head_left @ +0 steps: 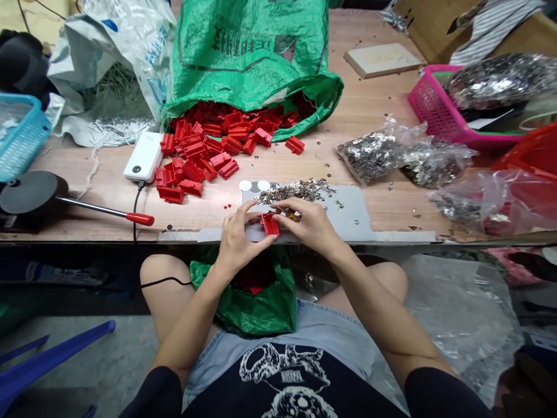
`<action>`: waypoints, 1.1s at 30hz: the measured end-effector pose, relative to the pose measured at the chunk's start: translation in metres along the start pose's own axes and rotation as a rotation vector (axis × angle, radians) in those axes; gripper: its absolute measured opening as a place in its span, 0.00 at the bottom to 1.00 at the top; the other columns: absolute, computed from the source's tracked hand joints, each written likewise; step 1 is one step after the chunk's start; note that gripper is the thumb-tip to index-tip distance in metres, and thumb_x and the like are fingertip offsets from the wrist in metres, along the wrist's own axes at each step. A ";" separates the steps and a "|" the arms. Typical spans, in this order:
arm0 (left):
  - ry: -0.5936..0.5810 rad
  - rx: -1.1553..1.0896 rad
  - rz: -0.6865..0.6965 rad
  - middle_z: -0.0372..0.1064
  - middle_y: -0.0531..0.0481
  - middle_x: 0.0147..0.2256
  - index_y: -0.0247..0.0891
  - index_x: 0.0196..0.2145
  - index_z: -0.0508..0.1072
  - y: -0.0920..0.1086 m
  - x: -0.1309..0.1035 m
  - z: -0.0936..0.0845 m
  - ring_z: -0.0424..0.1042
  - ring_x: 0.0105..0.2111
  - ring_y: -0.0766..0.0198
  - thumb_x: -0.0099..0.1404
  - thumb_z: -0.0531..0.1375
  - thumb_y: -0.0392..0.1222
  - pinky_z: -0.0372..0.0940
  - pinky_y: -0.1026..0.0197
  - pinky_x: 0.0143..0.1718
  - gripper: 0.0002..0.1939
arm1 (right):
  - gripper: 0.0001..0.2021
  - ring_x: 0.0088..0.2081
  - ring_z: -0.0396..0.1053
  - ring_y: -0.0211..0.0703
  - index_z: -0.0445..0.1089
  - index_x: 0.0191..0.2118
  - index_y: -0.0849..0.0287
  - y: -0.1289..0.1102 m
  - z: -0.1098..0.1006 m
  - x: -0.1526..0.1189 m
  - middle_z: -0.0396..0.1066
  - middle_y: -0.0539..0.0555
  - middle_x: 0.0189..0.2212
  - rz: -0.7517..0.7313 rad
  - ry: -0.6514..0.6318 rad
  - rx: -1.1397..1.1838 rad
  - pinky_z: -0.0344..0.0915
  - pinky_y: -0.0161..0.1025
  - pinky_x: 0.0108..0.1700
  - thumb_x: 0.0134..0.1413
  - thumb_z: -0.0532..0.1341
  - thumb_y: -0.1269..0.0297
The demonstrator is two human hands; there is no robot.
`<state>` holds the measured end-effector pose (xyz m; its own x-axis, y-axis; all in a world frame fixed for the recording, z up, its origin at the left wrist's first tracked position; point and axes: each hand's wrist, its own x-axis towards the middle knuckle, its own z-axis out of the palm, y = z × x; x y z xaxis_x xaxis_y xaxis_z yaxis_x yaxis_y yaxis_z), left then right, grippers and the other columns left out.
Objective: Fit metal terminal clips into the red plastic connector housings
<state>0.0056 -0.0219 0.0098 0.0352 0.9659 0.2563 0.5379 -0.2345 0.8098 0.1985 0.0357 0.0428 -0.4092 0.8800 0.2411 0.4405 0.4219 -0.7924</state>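
Note:
My left hand (237, 237) is closed, its thumb and fingers gripping a red plastic housing (270, 225) by its sides at the table's front edge. A small tool with a yellow handle (292, 215) is held in my right hand (314, 223), its thin metal end close to the top of the housing. Whether that tip touches the plastic I cannot tell. Just beyond my fingers, a heap of small metal clips (300, 190) lies on a grey mat (354, 212). More red housings (191, 151) spill from the mouth of a green woven sack (252, 58).
A white power bank (143, 155) with a black cable and a red-tipped lever (139, 218) are at left. Bags of metal pieces (369, 155) and a pink basket (435, 110) stand at right. An open green bag (265, 310) sits on my lap, below the table edge.

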 end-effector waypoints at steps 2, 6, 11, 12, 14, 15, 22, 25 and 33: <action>-0.005 0.002 0.008 0.78 0.47 0.50 0.45 0.64 0.57 -0.001 0.000 0.000 0.76 0.53 0.55 0.57 0.74 0.44 0.62 0.48 0.60 0.43 | 0.06 0.40 0.76 0.48 0.78 0.41 0.54 0.003 0.007 0.006 0.79 0.56 0.38 -0.075 -0.024 -0.015 0.71 0.45 0.44 0.61 0.64 0.63; 0.004 0.066 0.046 0.77 0.48 0.49 0.44 0.63 0.59 -0.004 -0.001 0.002 0.76 0.51 0.55 0.58 0.73 0.46 0.62 0.50 0.58 0.41 | 0.06 0.40 0.76 0.48 0.79 0.41 0.55 0.007 0.003 0.009 0.78 0.56 0.39 -0.109 -0.047 -0.031 0.71 0.45 0.44 0.62 0.63 0.64; 0.012 0.354 0.127 0.73 0.42 0.45 0.41 0.56 0.71 -0.003 -0.002 0.007 0.72 0.47 0.49 0.57 0.71 0.60 0.64 0.49 0.52 0.35 | 0.07 0.40 0.75 0.46 0.79 0.42 0.54 -0.001 -0.004 -0.012 0.79 0.55 0.39 0.034 0.070 -0.014 0.72 0.44 0.43 0.61 0.65 0.61; 0.004 0.381 0.139 0.72 0.41 0.47 0.41 0.56 0.72 -0.002 -0.003 0.007 0.71 0.49 0.48 0.57 0.71 0.60 0.64 0.48 0.53 0.34 | 0.07 0.39 0.74 0.46 0.79 0.42 0.54 -0.002 -0.004 -0.019 0.79 0.55 0.39 0.078 0.120 -0.006 0.71 0.43 0.42 0.60 0.66 0.61; -0.026 0.364 0.183 0.69 0.39 0.54 0.43 0.58 0.71 -0.001 -0.002 0.004 0.69 0.54 0.47 0.60 0.71 0.56 0.62 0.47 0.57 0.32 | 0.07 0.37 0.73 0.45 0.79 0.42 0.54 -0.002 -0.006 -0.034 0.79 0.54 0.39 0.164 0.216 0.012 0.71 0.43 0.42 0.59 0.67 0.60; -0.044 0.335 0.216 0.68 0.40 0.58 0.43 0.59 0.70 0.000 -0.001 0.002 0.68 0.57 0.48 0.62 0.70 0.52 0.62 0.47 0.59 0.30 | 0.07 0.37 0.73 0.45 0.79 0.42 0.54 -0.002 -0.006 -0.041 0.79 0.54 0.39 0.203 0.258 0.021 0.71 0.43 0.42 0.59 0.67 0.60; 0.056 0.381 0.250 0.78 0.45 0.42 0.40 0.50 0.75 -0.005 0.014 0.015 0.74 0.44 0.54 0.70 0.63 0.50 0.67 0.53 0.48 0.16 | 0.09 0.39 0.74 0.46 0.80 0.42 0.54 -0.007 -0.001 -0.063 0.79 0.54 0.39 0.351 0.339 0.101 0.71 0.43 0.45 0.57 0.68 0.57; 0.179 0.472 0.156 0.76 0.44 0.43 0.40 0.48 0.76 0.003 0.017 0.023 0.75 0.42 0.55 0.69 0.64 0.53 0.67 0.58 0.40 0.16 | 0.09 0.40 0.74 0.46 0.80 0.41 0.54 -0.009 0.003 -0.058 0.80 0.55 0.40 0.329 0.326 0.121 0.71 0.43 0.44 0.57 0.68 0.57; -0.042 0.383 0.011 0.71 0.46 0.46 0.42 0.61 0.67 0.018 0.007 -0.011 0.75 0.38 0.59 0.62 0.70 0.48 0.69 0.60 0.37 0.32 | 0.09 0.42 0.75 0.47 0.79 0.42 0.55 -0.009 0.014 -0.031 0.79 0.56 0.41 0.194 0.267 0.100 0.71 0.43 0.44 0.60 0.65 0.58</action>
<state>0.0066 -0.0210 0.0318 0.0728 0.9692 0.2352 0.8125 -0.1944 0.5496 0.1957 0.0015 0.0346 -0.0961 0.9734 0.2078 0.4041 0.2289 -0.8856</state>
